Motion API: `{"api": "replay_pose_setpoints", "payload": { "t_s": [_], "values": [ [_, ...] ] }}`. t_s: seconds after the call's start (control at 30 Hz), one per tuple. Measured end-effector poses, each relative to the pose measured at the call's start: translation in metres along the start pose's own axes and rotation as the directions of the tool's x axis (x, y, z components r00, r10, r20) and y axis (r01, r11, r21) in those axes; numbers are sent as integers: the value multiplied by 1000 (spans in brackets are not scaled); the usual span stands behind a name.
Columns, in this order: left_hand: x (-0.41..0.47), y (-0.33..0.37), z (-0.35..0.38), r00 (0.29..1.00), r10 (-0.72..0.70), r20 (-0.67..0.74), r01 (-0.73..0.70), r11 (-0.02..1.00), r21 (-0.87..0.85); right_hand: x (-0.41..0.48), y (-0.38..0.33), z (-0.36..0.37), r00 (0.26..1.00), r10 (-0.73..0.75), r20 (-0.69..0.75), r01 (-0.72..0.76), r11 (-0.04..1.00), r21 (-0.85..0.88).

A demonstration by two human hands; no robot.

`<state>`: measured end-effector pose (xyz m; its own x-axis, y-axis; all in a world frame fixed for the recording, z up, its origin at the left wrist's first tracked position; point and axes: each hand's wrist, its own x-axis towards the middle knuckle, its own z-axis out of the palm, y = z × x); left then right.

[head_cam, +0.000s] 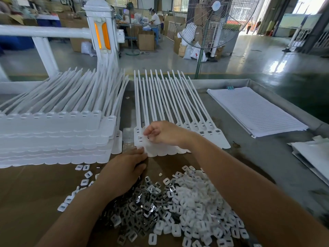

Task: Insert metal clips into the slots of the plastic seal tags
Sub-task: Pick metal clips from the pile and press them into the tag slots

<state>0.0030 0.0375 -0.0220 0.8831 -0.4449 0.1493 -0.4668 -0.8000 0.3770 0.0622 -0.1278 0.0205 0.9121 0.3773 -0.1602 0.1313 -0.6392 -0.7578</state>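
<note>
A strip of joined white plastic seal tags [178, 111] lies flat mid-table, tails pointing away from me. My right hand [164, 133] hovers over the slots at the strip's left end, fingers curled in a pinch; what it pinches is too small to make out. My left hand [124, 170] rests palm down on the cardboard, straight fingertips pressing the strip's near edge. A heap of dark metal clips [142, 209] and white plastic caps [199, 211] lies in front of me, partly under my left wrist.
A tall stack of tag strips [53, 132] fills the left side. A sheaf of lined paper [256, 111] lies at the right, more white sheets [313, 152] at the far right edge. The metal table rim [284, 104] runs behind; a standing fan [210, 24] beyond it.
</note>
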Motion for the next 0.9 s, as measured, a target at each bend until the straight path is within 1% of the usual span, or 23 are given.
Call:
{"api": "replay_pose_setpoints", "payload": {
  "t_s": [0.07, 0.13, 0.2, 0.33, 0.47, 0.63, 0.77, 0.9],
  "values": [
    [1, 1, 0, 1000, 2, 0, -2, 1000, -1, -16, 1, -7, 999, -24, 37, 25, 999, -37],
    [1, 1, -1, 1000, 6, 0, -6, 1000, -7, -33, 5, -12, 998, -43, 35, 46, 993, -110],
    [1, 2, -1, 1000, 3, 7, -3, 1000, -14, -48, 11, -16, 999, -41, 33, 45, 988, -145],
    [1, 1, 0, 1000, -23, 10, 23, 1000, -6, -69, 24, -22, 998, -15, 57, 24, 986, -164],
    [2, 0, 1, 1000, -19, 15, 19, 1000, 8, -81, 36, -27, 999, 0, 34, 4, 990, -138],
    [2, -2, 2, 1000, -20, 10, 20, 1000, 7, -86, 44, -34, 998, 43, 41, -34, 983, -181],
    [2, -3, 2, 1000, -19, 10, 19, 1000, 1, -86, 45, -33, 991, 94, 94, -72, 975, -209],
    [2, -3, 3, 1000, -20, 9, 20, 1000, -4, -85, 44, -30, 990, 115, 87, -92, 969, -230]
  ]
}}
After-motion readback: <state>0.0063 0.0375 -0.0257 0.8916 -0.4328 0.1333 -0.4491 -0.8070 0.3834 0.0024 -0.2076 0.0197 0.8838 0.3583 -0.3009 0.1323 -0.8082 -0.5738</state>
